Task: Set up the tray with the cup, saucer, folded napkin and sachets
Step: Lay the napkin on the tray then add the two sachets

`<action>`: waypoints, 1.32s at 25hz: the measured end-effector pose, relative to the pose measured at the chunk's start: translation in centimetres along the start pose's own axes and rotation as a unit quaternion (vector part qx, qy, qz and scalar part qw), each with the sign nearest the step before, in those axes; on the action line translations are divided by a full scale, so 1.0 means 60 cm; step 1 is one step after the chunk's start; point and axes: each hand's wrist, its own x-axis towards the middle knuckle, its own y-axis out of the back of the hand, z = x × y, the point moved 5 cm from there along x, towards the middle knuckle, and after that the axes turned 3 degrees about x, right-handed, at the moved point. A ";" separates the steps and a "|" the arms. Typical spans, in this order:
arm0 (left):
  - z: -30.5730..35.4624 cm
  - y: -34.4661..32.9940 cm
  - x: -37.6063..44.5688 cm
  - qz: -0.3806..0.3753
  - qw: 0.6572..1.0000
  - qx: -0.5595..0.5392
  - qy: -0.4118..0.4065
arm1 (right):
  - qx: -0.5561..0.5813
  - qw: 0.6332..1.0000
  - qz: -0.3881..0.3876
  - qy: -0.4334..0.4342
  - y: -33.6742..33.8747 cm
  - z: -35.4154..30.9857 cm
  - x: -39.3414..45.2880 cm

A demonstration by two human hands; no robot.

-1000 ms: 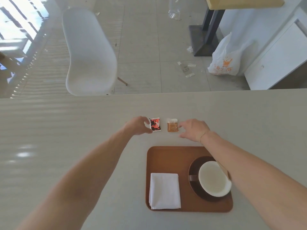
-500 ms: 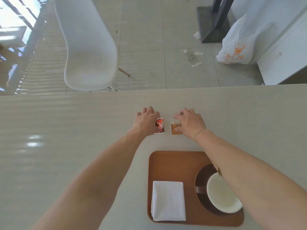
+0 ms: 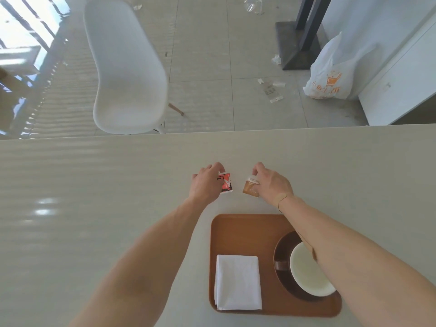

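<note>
We reach with both bare arms over the pale grey tabletop (image 3: 94,185), beyond the far edge of the tray. Our left hand (image 3: 206,184) pinches a small red, black and white sachet (image 3: 226,184) between thumb and fingers; the packet stands tilted on its lower edge, and we cannot tell whether it touches the table or is just clear of it. Our right hand (image 3: 271,184) grips a small brown sachet with a white top (image 3: 250,187) in the same way, its lower corner pointing down toward the surface. The two sachets sit near each other but apart, with bare table between them, and both are outside the tray.

The rounded rectangular brown wooden tray (image 3: 245,232) lies close to us, right of centre. On its near left part rests a folded white cloth napkin (image 3: 238,282), flat and squared to the tray's edges. On its right part sits a dark brown round saucer (image 3: 280,253) carrying a cup with a white interior (image 3: 309,270), its dark handle turned to the left. Our right forearm crosses above the cup's right rim and hides part of it.

Past the table's far edge we see a white moulded plastic chair (image 3: 127,67), a white plastic bag with orange print (image 3: 330,74) and paper scraps on the grey tiled floor (image 3: 207,43).
</note>
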 end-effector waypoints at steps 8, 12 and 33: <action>-0.018 0.016 -0.085 0.014 0.974 -0.222 0.049 | 0.115 0.993 0.024 -0.007 0.020 0.015 -0.093; -0.025 -0.010 -0.148 -0.042 0.977 -0.209 0.017 | 0.090 0.994 -0.054 0.015 -0.002 0.010 -0.142; -0.006 -0.065 -0.205 0.087 0.971 0.164 -0.150 | -0.129 0.986 0.041 0.096 -0.090 -0.019 -0.180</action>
